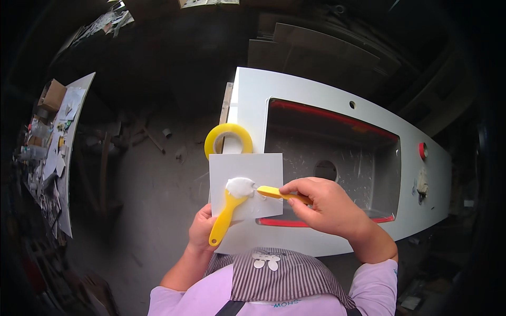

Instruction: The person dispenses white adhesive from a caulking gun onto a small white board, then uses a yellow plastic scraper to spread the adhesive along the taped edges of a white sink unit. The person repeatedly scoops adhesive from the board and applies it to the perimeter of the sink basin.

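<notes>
My left hand (202,229) grips a flat white square board (269,164) from its lower left side, fingers partly hidden beneath it. On the board lies a yellow-handled spatula (223,221), its head covered by white paste (241,187). The spatula's handle runs past the board's lower edge beside my left hand; whether a finger touches it I cannot tell. My right hand (332,208) is closed on a slim yellow tool (270,191), whose tip reaches over the board next to the paste. The kind of tool is unclear.
Below the board is a white countertop (300,241) with a dark sink (290,134) edged in red. A yellow tape roll (212,138) lies beyond the board. Right of the sink sits a red tape roll (422,151). At far left stands a cluttered table (78,113) with a cardboard box (52,95).
</notes>
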Action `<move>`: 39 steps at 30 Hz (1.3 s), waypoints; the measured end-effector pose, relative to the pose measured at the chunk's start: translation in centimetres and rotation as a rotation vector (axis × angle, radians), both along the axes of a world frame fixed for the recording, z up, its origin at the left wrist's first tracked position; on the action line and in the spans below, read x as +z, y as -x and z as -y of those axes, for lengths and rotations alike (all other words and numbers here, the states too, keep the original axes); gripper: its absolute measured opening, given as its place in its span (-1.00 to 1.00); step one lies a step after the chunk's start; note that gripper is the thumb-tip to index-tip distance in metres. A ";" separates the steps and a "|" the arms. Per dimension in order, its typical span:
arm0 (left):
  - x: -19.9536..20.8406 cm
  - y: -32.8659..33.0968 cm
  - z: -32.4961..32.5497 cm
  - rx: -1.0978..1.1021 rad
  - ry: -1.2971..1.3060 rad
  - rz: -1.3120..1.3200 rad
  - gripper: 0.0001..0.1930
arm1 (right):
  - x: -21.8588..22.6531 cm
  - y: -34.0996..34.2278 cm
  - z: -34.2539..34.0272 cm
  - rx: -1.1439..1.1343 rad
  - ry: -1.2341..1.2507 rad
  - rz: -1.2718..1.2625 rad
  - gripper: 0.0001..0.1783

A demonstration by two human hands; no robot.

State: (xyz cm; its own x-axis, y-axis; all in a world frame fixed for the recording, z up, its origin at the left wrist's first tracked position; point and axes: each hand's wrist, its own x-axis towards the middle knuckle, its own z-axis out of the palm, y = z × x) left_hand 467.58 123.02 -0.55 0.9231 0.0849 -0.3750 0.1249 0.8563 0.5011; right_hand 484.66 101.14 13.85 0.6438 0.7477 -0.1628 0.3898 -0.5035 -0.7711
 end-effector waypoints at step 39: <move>-1.2 15.1 -1.5 0.221 0.069 -0.009 -0.37 | -24.4 6.5 -5.1 -0.718 -0.439 -0.231 -0.59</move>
